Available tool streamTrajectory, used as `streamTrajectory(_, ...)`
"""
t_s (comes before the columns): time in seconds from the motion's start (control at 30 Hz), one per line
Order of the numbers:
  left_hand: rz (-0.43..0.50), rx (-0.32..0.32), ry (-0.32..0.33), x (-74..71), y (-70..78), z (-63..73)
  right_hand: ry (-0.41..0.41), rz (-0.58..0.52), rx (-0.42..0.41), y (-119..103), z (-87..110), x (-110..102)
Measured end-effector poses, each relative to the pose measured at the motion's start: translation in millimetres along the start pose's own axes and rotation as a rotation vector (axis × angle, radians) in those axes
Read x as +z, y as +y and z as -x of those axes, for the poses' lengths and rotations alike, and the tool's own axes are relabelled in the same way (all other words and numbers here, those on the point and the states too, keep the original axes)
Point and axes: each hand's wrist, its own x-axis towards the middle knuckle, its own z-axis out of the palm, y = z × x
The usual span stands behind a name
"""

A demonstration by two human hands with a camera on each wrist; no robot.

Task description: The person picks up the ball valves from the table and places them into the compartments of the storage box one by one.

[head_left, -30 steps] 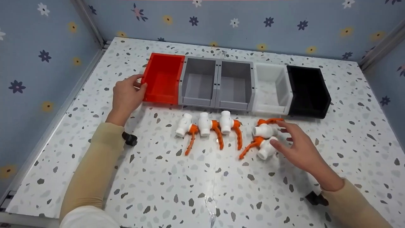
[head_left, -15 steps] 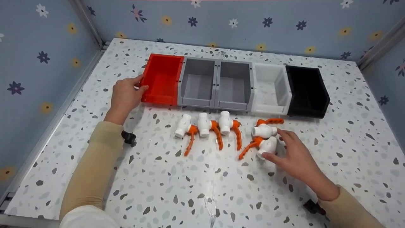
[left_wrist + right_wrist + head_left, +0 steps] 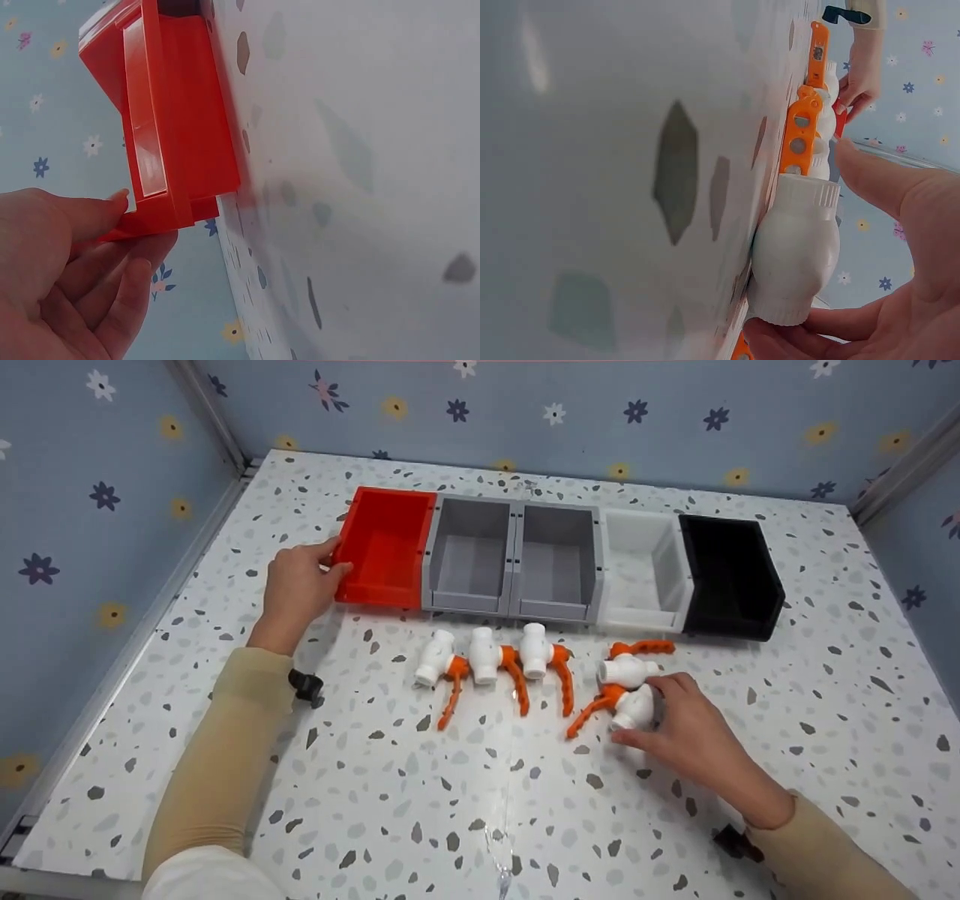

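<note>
My left hand [image 3: 296, 585] pinches the left wall of the red bin [image 3: 382, 547], thumb inside and fingers outside, as the left wrist view shows. My right hand [image 3: 694, 735] spans a white ball valve [image 3: 634, 709] with an orange lever, lying on the table. In the right wrist view, the fingers curl under one end of that valve [image 3: 795, 247], and the thumb is by its other end. Another ball valve [image 3: 626, 670] lies against it on the far side, its lever toward the bins. To the left, three more ball valves [image 3: 484, 656] lie in a row.
Right of the red bin, side by side, stand two grey bins [image 3: 472, 555], a white bin [image 3: 641, 570] and a black bin [image 3: 731, 577]. All sit on a speckled white table [image 3: 420, 810]. Flowered panels [image 3: 525, 420] enclose the back and sides.
My right hand has moved slightly left and toward me, from over the two touching valves to the nearer one, its fingers closing round it. The left hand stays on the red bin.
</note>
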Motion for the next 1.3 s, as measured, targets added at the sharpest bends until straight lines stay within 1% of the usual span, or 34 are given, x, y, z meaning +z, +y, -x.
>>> streamTrajectory(0.2,-0.010,-0.015,-0.005,-0.4,-0.8,0.7,0.013,0.011,-0.007,-1,-0.8,-2)
streamTrajectory(0.3,-0.005,-0.007,-0.006,0.0,-1.4,1.4,0.032,0.014,-0.022,1,-1.4,-1)
streamTrajectory(0.43,0.004,-0.002,-0.005,-0.2,-2.3,1.9,0.056,-0.008,-0.056,5,-1.2,0)
streamTrajectory(0.53,0.009,0.005,0.001,-1.0,-2.5,1.3,0.078,-0.046,-0.092,7,-0.2,-1)
streamTrajectory(0.73,0.007,-0.003,-0.017,-2.9,-0.9,-0.7,0.099,-0.176,-0.139,8,0.5,-9)
streamTrajectory(0.83,0.015,-0.014,-0.031,-2.7,0.1,-1.4,0.140,-0.191,-0.176,8,-0.4,-16)
streamTrajectory(0.9,0.019,-0.021,-0.037,-2.4,0.4,-1.4,0.179,-0.178,-0.205,9,-1.0,-20)
streamTrajectory(1.03,0.018,-0.028,-0.037,-1.9,0.7,-1.1,0.267,-0.114,-0.265,10,-1.4,-27)
streamTrajectory(1.13,0.014,-0.019,-0.033,-1.9,1.0,-1.2,0.313,-0.075,-0.291,12,-1.2,-30)
streamTrajectory(1.23,0.009,-0.017,-0.031,-2.4,1.1,-1.5,0.320,-0.096,-0.293,13,-1.1,-33)
streamTrajectory(1.3,0.004,-0.020,-0.038,-2.4,1.4,-1.8,0.324,-0.139,-0.285,14,-2.0,-36)
